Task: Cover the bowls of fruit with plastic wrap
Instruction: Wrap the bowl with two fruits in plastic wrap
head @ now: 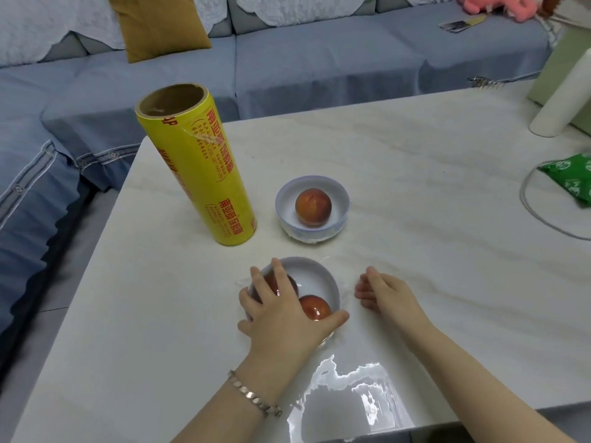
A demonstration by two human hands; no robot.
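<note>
"While you have a hand on that bowl, which step are you at?"

"Sealing the second one, I'd say. My left hand (281,314) lies fingers spread over the near bowl (319,276), low in the centre of the frame. The fingertips reach the far-left rim and the thumb runs along the near rim, pressing film (347,290) down over the two red fruit (315,306). My right hand (383,295) is just right of the bowl with its fingers bent together at the film's loose edge. Whether it pinches the film, I cannot tell."

"And the other bowl?"

"The far bowl (335,190), mid-frame with its single fruit (312,207), looks already wrapped, with film gathered under its base."

"What does the next move call for?"

"Probably pulling that loose skirt taut and tucking it under all round, while the left hand keeps the bowl from sliding. Film this thin clings to itself, so I'd go gently."

"Where's the roll?"

"The yellow roll of plastic wrap (198,174) stands on end at centre-left, well apart from both hands."

"And the surroundings?"

"The bowls sit on a pale marbled table (415,155) that is glossy enough to throw glare at the bottom of the frame. A green packet (569,177) and a white cable (531,212) lie at the right edge. A blue sofa (319,59) runs across the top and down the left side, with a mustard cushion (160,24) at upper left."
</note>
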